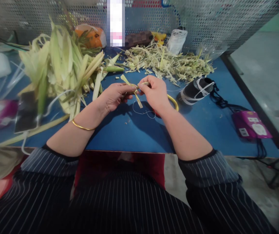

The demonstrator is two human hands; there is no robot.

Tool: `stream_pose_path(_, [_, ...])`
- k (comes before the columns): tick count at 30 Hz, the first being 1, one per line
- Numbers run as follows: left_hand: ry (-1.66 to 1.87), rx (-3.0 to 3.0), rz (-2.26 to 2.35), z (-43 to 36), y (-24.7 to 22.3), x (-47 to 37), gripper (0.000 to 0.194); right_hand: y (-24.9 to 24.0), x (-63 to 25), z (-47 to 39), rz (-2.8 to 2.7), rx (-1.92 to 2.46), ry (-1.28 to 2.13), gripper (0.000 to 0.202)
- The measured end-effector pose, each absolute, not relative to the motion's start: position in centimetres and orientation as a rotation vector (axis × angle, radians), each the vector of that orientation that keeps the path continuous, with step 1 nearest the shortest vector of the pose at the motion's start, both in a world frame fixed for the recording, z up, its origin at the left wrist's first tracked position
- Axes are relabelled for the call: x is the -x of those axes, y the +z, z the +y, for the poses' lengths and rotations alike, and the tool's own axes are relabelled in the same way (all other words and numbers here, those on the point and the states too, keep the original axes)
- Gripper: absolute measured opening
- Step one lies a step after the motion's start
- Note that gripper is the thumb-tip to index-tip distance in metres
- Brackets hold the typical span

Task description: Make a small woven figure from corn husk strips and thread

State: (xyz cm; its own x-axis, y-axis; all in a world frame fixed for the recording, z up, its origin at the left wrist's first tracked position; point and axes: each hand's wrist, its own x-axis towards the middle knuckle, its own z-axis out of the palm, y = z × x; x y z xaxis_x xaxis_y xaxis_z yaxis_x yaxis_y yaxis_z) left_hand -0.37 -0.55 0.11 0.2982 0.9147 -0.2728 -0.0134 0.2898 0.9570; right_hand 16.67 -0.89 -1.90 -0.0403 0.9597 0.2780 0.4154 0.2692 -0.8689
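Over the blue table, my left hand [118, 94] and my right hand [154, 92] meet, fingertips almost touching. Between them they pinch a pale, folded strip of corn husk [138, 100], one end poking up past the left fingers and the other hanging below. A thin white thread [144, 113] trails in a loop beneath the hands and runs off to the right. Behind my right wrist lies a pair of scissors or similar tool with a yellow-and-red looped handle [173, 101], partly covered. The fingers hide just how the husk is folded.
A heap of corn husks [63, 61] stands at the left, near a phone with a white cable [27, 110]. Shredded husk scraps [166, 63] spread along the back. At right are a dark spool wound with white string [196, 91] and a purple tissue pack [251, 125]. Perforated metal panels [202, 22] enclose the back.
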Motion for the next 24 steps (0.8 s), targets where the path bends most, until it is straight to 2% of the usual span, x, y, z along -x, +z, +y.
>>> stream_pose_path(9, [0.939,-1.036,1.198,-0.5,-0.4,-0.2,0.017,-2.2,-16.5,-0.7,-1.633,1.318,0.857,0.007])
stream_pose_path(11, [0.961,-1.08,1.253,-0.1,-0.5,0.2,0.017,-1.9,-17.1,-0.5,-1.684,1.327,0.826,0.003])
stream_pose_path(12, [0.975,-1.093,1.277,0.1,-0.5,0.4,0.017,-1.6,-17.5,-0.5,-1.724,1.351,0.781,0.007])
stream_pose_path(17, [1.037,-1.066,1.308,1.1,-0.7,1.3,0.014,0.4,-18.9,-1.6,-2.291,1.467,0.608,0.022])
stream_pose_path(24, [0.983,-1.05,1.272,0.6,-0.5,0.9,0.018,-0.4,-17.4,-2.8,-2.614,1.502,0.582,0.015])
